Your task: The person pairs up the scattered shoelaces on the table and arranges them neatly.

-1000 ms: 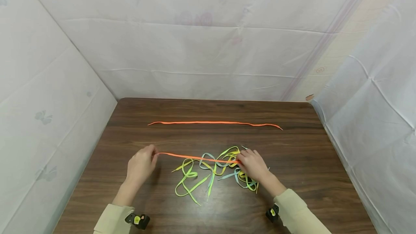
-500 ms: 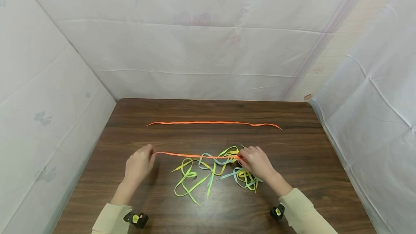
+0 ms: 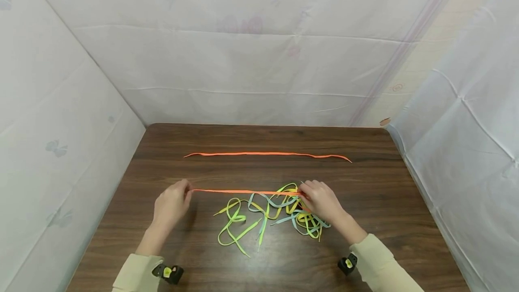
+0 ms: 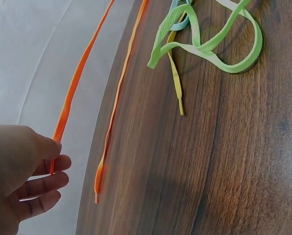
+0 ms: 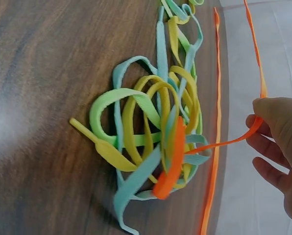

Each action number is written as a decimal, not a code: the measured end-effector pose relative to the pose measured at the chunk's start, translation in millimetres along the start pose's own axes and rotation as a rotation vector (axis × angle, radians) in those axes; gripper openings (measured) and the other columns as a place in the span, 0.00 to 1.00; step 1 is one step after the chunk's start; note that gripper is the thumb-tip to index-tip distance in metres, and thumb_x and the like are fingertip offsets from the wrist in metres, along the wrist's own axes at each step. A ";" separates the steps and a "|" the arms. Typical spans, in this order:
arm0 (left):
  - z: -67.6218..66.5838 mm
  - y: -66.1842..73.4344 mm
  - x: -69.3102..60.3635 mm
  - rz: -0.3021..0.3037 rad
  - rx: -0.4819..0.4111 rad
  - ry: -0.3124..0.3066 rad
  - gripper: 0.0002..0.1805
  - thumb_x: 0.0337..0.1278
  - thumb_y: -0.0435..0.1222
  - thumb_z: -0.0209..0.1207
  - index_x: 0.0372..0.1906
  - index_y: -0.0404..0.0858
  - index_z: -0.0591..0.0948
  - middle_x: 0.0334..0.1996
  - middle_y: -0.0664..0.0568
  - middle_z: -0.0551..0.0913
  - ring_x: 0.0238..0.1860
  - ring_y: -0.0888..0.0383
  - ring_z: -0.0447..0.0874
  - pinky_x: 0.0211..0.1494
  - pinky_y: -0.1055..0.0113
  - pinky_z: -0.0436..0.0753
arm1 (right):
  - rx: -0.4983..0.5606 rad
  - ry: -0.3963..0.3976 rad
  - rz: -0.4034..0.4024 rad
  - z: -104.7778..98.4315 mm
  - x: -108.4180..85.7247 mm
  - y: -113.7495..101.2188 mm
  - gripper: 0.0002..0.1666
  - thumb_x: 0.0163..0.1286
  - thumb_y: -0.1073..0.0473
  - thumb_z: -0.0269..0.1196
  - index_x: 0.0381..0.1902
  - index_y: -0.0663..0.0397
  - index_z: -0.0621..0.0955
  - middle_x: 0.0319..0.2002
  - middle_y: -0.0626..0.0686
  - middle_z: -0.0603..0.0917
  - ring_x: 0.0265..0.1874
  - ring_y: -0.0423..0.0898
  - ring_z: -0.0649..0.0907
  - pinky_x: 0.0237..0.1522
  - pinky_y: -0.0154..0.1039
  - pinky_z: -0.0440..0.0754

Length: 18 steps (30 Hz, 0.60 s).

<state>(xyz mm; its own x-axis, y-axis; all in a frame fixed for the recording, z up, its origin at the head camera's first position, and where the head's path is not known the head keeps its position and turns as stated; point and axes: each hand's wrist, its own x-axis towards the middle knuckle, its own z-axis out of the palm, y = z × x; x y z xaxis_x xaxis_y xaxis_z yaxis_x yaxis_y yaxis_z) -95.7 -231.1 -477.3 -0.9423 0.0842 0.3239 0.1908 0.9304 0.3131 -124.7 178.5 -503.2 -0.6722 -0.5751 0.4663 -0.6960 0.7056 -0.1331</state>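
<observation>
"Where's that orange lace (image 3: 247, 191)?"

"Up between the person's 2 hands, drawn almost straight above the worktop (image 3: 194, 170). It crosses over the far side of those tangled laces (image 3: 266, 216)."

"And the left hand (image 3: 170, 204), is it holding firmly?"

"Its fingers (image 4: 43, 186) have the lace pinched near the end, thumb against forefinger — a bit of tip pokes out underneath. The others are loosely bent."

"Same with the right hand (image 3: 323, 202)?"

"Yes, thumb and forefinger pinch it there too. Past that grip the lace droops, and its slack part lies across the loops of the tangle."

"What colours are in that heap?"

"Yellow, light green and light blue, the thickest bunch near the right hand."

"I see more orange further off."

"That's the second orange lace (image 3: 259, 153), lying nearly straight along the far part of the worktop, well apart from the heap. Behind it hangs the white sheeting (image 3: 243, 66), with more at both sides."
</observation>
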 end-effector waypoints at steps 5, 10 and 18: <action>-0.4 -4.2 2.3 0.001 -0.002 -0.008 0.06 0.48 0.29 0.64 0.28 0.37 0.77 0.21 0.49 0.79 0.17 0.58 0.70 0.17 0.66 0.69 | -0.021 0.006 -0.017 -6.3 3.3 1.4 0.10 0.49 0.63 0.71 0.28 0.49 0.79 0.23 0.43 0.77 0.20 0.39 0.72 0.23 0.34 0.69; -1.7 -8.2 5.4 -0.009 0.008 -0.031 0.05 0.49 0.30 0.63 0.29 0.37 0.77 0.22 0.49 0.79 0.18 0.57 0.71 0.17 0.64 0.69 | -0.019 -0.018 -0.008 -13.3 6.3 3.2 0.08 0.49 0.64 0.70 0.28 0.51 0.81 0.24 0.44 0.79 0.21 0.40 0.74 0.23 0.35 0.71; -3.8 -17.8 8.9 0.025 0.024 -0.007 0.05 0.48 0.28 0.62 0.28 0.37 0.77 0.23 0.48 0.80 0.19 0.55 0.76 0.17 0.62 0.72 | -0.059 -0.049 0.013 -22.5 7.8 9.8 0.08 0.50 0.63 0.70 0.28 0.51 0.81 0.24 0.45 0.80 0.22 0.41 0.75 0.24 0.36 0.72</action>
<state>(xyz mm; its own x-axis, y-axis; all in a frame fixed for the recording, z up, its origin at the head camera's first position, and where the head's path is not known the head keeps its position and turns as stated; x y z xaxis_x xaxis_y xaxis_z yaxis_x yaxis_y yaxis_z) -106.4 -248.2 -476.6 -0.9392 0.1099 0.3254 0.2077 0.9363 0.2833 -131.1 190.2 -481.2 -0.6939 -0.5840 0.4212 -0.6717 0.7358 -0.0864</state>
